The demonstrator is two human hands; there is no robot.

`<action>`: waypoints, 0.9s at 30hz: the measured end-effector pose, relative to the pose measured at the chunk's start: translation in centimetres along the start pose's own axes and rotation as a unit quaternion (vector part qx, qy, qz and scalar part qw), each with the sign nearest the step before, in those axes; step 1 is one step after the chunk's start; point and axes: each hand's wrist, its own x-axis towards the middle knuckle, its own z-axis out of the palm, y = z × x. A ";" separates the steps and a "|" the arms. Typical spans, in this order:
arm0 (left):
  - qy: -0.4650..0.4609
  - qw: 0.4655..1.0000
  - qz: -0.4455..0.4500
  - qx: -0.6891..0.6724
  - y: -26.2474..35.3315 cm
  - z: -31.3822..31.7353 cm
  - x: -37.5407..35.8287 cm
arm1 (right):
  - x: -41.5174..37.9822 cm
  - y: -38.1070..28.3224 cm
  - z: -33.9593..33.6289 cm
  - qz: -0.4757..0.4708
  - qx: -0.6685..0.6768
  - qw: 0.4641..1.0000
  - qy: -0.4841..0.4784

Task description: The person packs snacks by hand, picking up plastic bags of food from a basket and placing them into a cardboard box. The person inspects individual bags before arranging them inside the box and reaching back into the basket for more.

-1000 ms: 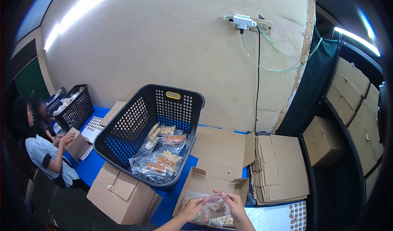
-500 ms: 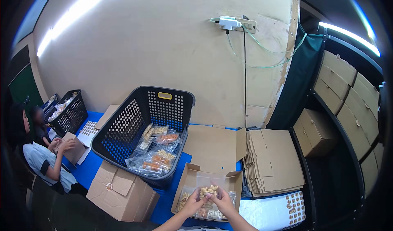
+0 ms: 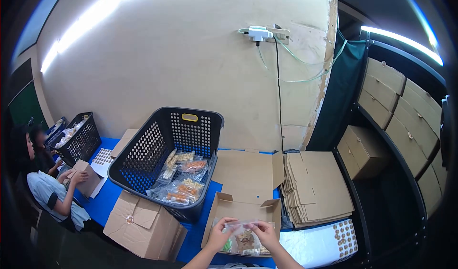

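My left hand [image 3: 222, 234] and my right hand [image 3: 264, 234] pinch the top edge of a clear plastic bag [image 3: 245, 240]. It hangs between them over an open cardboard box [image 3: 221, 207], and a round brown label shows on its front. Other packets lie beneath it in the box; a bit of green shows by my left fingers. The hands and the bag hide most of the box's inside. Left of the box stands a black plastic basket [image 3: 116, 165] holding several snack packets [image 3: 183, 188].
Closed cardboard boxes [image 3: 138, 226] sit at front left. To the right are stacked flat cartons [image 3: 317, 188] and a sticker sheet [image 3: 315, 245]. Shelves at far right hold boxes [image 3: 415, 126]. At left, a co-worker [image 3: 52, 192] handles a carton near another basket [image 3: 81, 138].
My hands have shifted from around the bag's pale, cashew-like contents to a bag's top edge, and a brown label now faces me. The co-worker's hands and carton have moved slightly.
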 end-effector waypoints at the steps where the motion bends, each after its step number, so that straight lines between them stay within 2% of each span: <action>1: 0.009 1.000 0.005 -0.011 0.5 -0.1 0.0 | -0.2 0.6 0.1 0.006 -0.015 1.000 0.006; 2: 0.009 1.000 0.006 -0.012 0.9 -0.2 -0.1 | -0.4 0.7 0.0 0.006 -0.016 1.000 0.006; 4: 0.008 0.998 -0.003 -0.063 1.6 -0.3 0.1 | -0.4 0.0 0.2 -0.063 -0.113 0.992 0.005; 6: 0.043 0.995 0.016 -0.085 1.4 -0.9 0.4 | -0.5 -0.9 0.3 -0.054 -0.104 0.993 0.029; 8: 0.077 0.991 0.036 -0.107 1.2 -1.5 0.5 | -0.3 -1.5 0.1 -0.079 -0.022 0.989 0.125; 9: 0.061 0.994 0.058 -0.070 1.4 -1.9 0.5 | -0.5 -1.6 -0.2 -0.031 -0.048 0.986 0.160; 10: 0.044 0.995 0.078 -0.031 1.7 -2.0 0.5 | -0.5 -1.7 -0.2 -0.032 -0.047 0.985 0.160; 11: -0.014 0.998 0.053 -0.043 1.7 -1.5 0.1 | -0.5 -1.8 -0.1 -0.123 -0.142 0.971 0.148; 12: -0.016 0.998 0.052 -0.042 1.0 -0.5 -0.1 | -0.5 -2.1 0.3 -0.210 -0.234 0.940 0.134; 13: -0.023 0.997 0.067 -0.045 -0.6 0.8 -0.5 | -0.6 -2.0 0.5 -0.193 -0.270 0.940 0.075; 14: -0.030 0.995 0.082 -0.048 -2.0 1.9 -0.8 | -0.7 -2.0 1.1 -0.193 -0.270 0.940 0.076; 16: -0.033 0.995 0.098 -0.017 -2.0 3.0 -0.7 | -0.6 -2.2 1.9 -0.275 -0.342 0.898 0.035; 18: 0.012 0.997 0.031 -0.064 -0.9 3.7 -1.1 | -0.5 -0.9 1.3 -0.244 -0.320 0.915 0.028; 20: 0.031 0.995 0.014 -0.094 -0.5 3.8 -1.5 | -0.7 -0.6 1.7 -0.172 -0.142 0.963 0.148; 21: 0.013 0.998 0.003 -0.065 -1.4 3.2 -1.5 | -0.7 -0.5 1.4 -0.164 -0.173 0.953 0.186; 22: -0.005 0.999 -0.007 -0.035 -1.5 2.7 -1.5 | -0.4 0.5 0.6 -0.165 -0.173 0.953 0.186; 24: -0.002 1.000 0.005 0.004 -1.0 2.4 -1.7 | 0.4 2.2 -0.7 -0.090 -0.082 0.989 0.084; 25: 0.001 0.999 0.013 0.042 -0.6 2.3 -1.9 | 0.2 2.2 -0.8 -0.053 -0.022 0.996 0.075; 26: 0.004 0.999 0.012 0.040 -0.7 1.8 -1.7 | -0.1 2.1 -0.8 -0.051 -0.024 0.996 0.072; 27: -0.053 0.997 0.010 0.055 -1.0 1.1 -1.3 | -0.3 1.5 -0.7 -0.025 0.017 0.996 0.081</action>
